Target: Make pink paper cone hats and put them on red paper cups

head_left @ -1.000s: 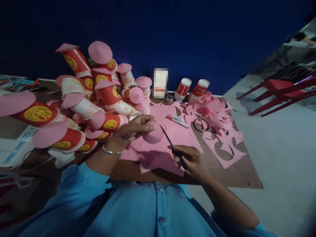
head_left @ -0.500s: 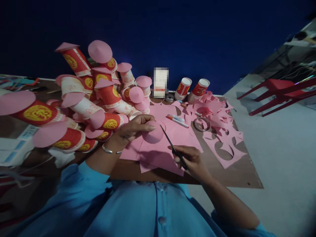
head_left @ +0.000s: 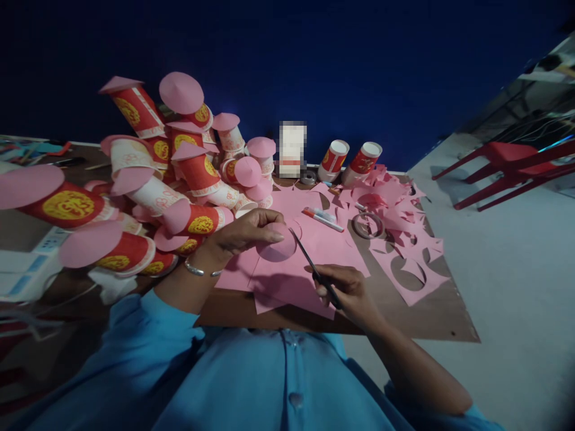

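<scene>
Between thumb and fingers, my left hand (head_left: 254, 232) pinches a round pink paper disc (head_left: 277, 248) by its upper left edge. My right hand (head_left: 344, 287) is closed round the dark handles of a pair of scissors (head_left: 313, 263). The blades point up and to the left, and their tips lie at the disc's upper right edge. Whether the blades touch the paper is hard to make out. Beneath both hands lie pink paper sheets (head_left: 309, 281) on the brown table.
Paper cups with pink cone tops (head_left: 197, 170) are heaped on the left. Two cup stacks (head_left: 335, 160) stand at the back. Pink offcuts (head_left: 408, 272), a tape roll (head_left: 367, 226) and markers (head_left: 323, 220) lie on the right. A red stool (head_left: 498, 161) stands beyond the table (head_left: 444, 320).
My left hand and the disc have shifted slightly left. The scissors' tips have moved a little left with the disc's edge, while my right hand stays nearly in place.
</scene>
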Motion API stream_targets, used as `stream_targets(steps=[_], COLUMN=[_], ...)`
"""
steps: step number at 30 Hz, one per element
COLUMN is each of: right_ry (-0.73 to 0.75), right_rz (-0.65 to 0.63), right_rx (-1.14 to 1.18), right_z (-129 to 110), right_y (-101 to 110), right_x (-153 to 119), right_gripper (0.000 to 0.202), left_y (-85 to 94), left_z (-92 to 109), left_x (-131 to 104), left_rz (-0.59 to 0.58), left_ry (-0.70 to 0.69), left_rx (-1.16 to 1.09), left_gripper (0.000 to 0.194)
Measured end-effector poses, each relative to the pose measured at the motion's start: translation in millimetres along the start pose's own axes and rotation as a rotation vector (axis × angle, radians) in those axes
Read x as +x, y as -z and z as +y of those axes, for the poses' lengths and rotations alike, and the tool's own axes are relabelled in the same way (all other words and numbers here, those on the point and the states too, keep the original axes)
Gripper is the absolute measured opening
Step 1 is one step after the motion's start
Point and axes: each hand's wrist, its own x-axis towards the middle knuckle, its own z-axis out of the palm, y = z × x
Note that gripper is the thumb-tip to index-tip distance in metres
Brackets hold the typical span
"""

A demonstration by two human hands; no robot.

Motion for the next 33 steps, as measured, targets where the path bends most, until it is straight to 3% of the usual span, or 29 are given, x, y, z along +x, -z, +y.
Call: stream_targets(steps=[16, 24, 33], right_ry=[-0.037, -0.099, -0.132], right_rz=[-0.004, 0.042, 0.095], right_rx=[0.017, 0.047, 0.073], right_z=[4.5, 5.0, 9.8], right_y=[2.0, -0.4, -0.2], right_x=[-2.7, -4.0, -6.0], right_gripper=[0.029, 0.029, 0.033], left_y=[2.4, -4.1, -0.6], left_z=[0.2, -10.0, -14.6], left_x=[1.8, 1.4, -0.8], left_rz=[-0.036, 0.111, 0.133], left_ry=[0.003, -0.069, -0.031], left_rx=[-0.013, -0.178, -0.162], left_gripper=[0.039, 0.037, 0.034])
